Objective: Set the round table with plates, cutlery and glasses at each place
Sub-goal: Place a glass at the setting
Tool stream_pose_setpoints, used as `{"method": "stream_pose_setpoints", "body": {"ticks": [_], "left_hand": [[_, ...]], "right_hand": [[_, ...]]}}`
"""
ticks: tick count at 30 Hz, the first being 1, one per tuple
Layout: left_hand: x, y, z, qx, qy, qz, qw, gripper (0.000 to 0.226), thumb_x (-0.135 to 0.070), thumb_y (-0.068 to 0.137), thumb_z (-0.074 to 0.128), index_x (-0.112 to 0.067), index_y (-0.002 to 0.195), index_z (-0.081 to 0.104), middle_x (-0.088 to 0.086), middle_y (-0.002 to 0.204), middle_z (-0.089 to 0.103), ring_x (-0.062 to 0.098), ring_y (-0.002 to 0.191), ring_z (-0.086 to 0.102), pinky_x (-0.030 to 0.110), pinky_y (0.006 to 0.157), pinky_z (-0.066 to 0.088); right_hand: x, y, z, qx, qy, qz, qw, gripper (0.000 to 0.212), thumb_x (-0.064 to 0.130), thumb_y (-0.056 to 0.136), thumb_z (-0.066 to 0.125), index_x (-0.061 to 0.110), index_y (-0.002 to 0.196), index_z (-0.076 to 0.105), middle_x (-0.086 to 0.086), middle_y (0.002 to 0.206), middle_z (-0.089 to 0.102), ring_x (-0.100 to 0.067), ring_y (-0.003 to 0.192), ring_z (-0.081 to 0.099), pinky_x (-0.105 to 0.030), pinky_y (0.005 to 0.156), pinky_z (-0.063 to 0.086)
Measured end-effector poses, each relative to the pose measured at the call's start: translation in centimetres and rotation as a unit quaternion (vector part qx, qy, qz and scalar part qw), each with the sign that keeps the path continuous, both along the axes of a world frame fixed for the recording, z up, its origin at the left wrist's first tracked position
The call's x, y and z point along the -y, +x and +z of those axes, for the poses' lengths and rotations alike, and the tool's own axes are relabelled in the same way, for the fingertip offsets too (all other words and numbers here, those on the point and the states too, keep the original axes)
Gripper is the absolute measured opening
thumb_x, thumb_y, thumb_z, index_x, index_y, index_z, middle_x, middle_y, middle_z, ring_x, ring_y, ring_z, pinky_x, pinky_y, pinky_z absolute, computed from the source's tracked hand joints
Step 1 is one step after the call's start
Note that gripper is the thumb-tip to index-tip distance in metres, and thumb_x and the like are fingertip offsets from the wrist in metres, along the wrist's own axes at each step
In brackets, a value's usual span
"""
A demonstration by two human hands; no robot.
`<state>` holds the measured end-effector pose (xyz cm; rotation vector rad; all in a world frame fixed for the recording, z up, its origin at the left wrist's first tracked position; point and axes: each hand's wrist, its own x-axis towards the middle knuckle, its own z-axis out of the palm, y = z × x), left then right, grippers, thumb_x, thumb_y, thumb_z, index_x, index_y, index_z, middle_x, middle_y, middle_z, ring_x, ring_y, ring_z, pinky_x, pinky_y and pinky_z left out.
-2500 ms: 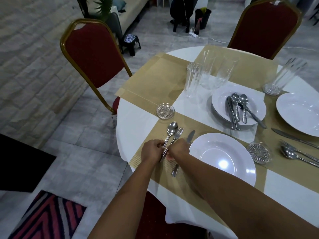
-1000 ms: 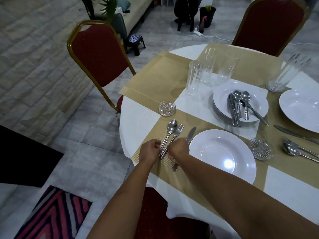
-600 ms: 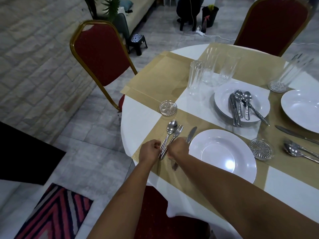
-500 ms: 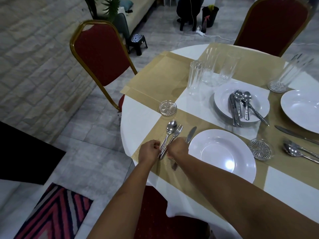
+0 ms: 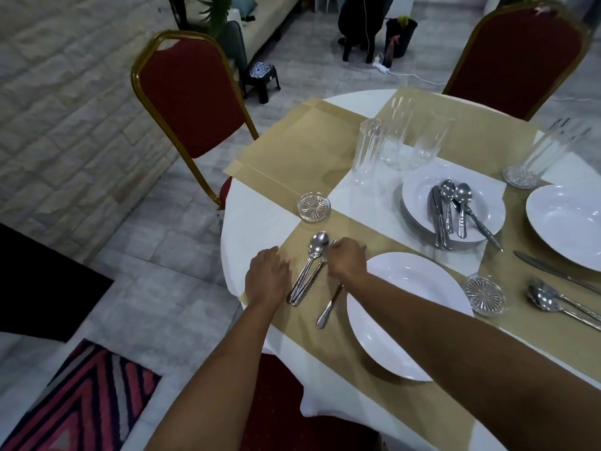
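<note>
On the gold placemat (image 5: 328, 229) at the near place lie a spoon (image 5: 317, 247) and a fork (image 5: 310, 283) side by side, left of a white plate (image 5: 406, 307). A knife (image 5: 328, 310) lies between fork and plate, its blade under my right hand (image 5: 346, 260). That hand rests over the fork's tines and the knife blade, its fingers hidden. My left hand (image 5: 268, 275) lies flat on the mat, just left of the spoon, holding nothing. A glass coaster (image 5: 314, 206) sits beyond the spoon.
Three tall glasses (image 5: 369, 151) stand mid-table beside stacked plates (image 5: 422, 190) holding spare cutlery. To the right: another coaster (image 5: 484, 294), a set place with plate (image 5: 566, 222), and a glass (image 5: 549, 151). Red chairs (image 5: 192, 96) stand around the table (image 5: 250, 222).
Both hands have let go of the spoon and fork handles. My left hand slid left onto the mat and opened; my right hand moved up over the fork tines and knife blade.
</note>
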<state>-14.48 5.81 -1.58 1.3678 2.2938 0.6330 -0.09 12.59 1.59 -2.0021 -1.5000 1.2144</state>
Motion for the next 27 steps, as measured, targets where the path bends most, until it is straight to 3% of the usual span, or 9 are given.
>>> {"method": "stream_pose_setpoints", "body": {"ticks": [3, 7, 11, 17, 23, 27], "left_hand": [[-0.8, -0.3, -1.2, -0.078, -0.053, -0.045, 0.994, 0.058, -0.039, 0.100, 0.035, -0.012, 0.151, 0.024, 0.008, 0.160, 0.019, 0.023, 0.147, 0.016, 0.038, 0.119, 0.012], [-1.7, -0.6, -2.7, -0.110, -0.110, -0.045, 0.987, 0.066, -0.047, 0.101, 0.020, -0.011, 0.154, 0.002, 0.007, 0.162, -0.005, 0.023, 0.149, -0.007, 0.042, 0.119, -0.005], [-1.6, -0.4, -3.7, -0.125, -0.095, -0.022, 0.987, 0.068, -0.050, 0.100, 0.014, -0.011, 0.154, 0.001, 0.008, 0.162, -0.005, 0.022, 0.149, -0.008, 0.043, 0.119, -0.008], [-1.8, -0.2, -4.4, -0.151, -0.089, -0.005, 0.985, 0.067, -0.049, 0.100, 0.014, -0.011, 0.154, 0.002, 0.007, 0.162, -0.002, 0.020, 0.150, -0.006, 0.040, 0.119, -0.008], [-1.8, 0.0, -4.6, -0.170, -0.075, 0.003, 0.983, 0.071, -0.052, 0.096, 0.010, -0.012, 0.154, 0.008, 0.006, 0.162, 0.004, 0.018, 0.150, -0.001, 0.039, 0.120, -0.006], [-1.9, -0.1, -5.0, -0.167, -0.079, 0.008, 0.983, 0.072, -0.054, 0.094, 0.009, -0.014, 0.154, 0.007, 0.004, 0.162, 0.003, 0.016, 0.150, -0.002, 0.039, 0.120, -0.006]], "right_hand": [[-3.8, 1.5, 1.7, 0.007, 0.045, -0.031, 0.998, 0.022, 0.010, 0.089, 0.052, 0.000, 0.104, 0.064, -0.017, 0.107, 0.068, -0.032, 0.103, 0.063, -0.030, 0.085, 0.047], [-9.4, 3.2, 2.8, 0.034, 0.066, -0.053, 0.996, 0.047, 0.022, 0.087, 0.061, 0.006, 0.130, 0.052, -0.013, 0.134, 0.055, -0.031, 0.124, 0.053, -0.034, 0.100, 0.043], [-13.9, 4.6, 3.7, 0.089, 0.064, -0.044, 0.993, 0.075, 0.038, 0.084, 0.070, 0.001, 0.140, 0.038, -0.017, 0.144, 0.045, -0.036, 0.135, 0.041, -0.040, 0.106, 0.037], [-18.6, 5.3, 2.2, 0.079, 0.048, -0.053, 0.994, 0.101, 0.049, 0.083, 0.071, 0.001, 0.152, 0.015, -0.014, 0.156, 0.027, -0.034, 0.144, 0.026, -0.043, 0.114, 0.027], [-20.6, 5.1, 0.7, 0.015, 0.076, -0.060, 0.995, 0.100, 0.046, 0.081, 0.074, 0.005, 0.153, 0.017, -0.011, 0.158, 0.028, -0.033, 0.145, 0.027, -0.041, 0.116, 0.024], [-22.0, 4.4, 0.2, -0.036, 0.098, -0.080, 0.991, 0.095, 0.040, 0.081, 0.076, 0.006, 0.152, 0.022, -0.013, 0.151, 0.041, -0.031, 0.139, 0.040, -0.036, 0.114, 0.033]]}}
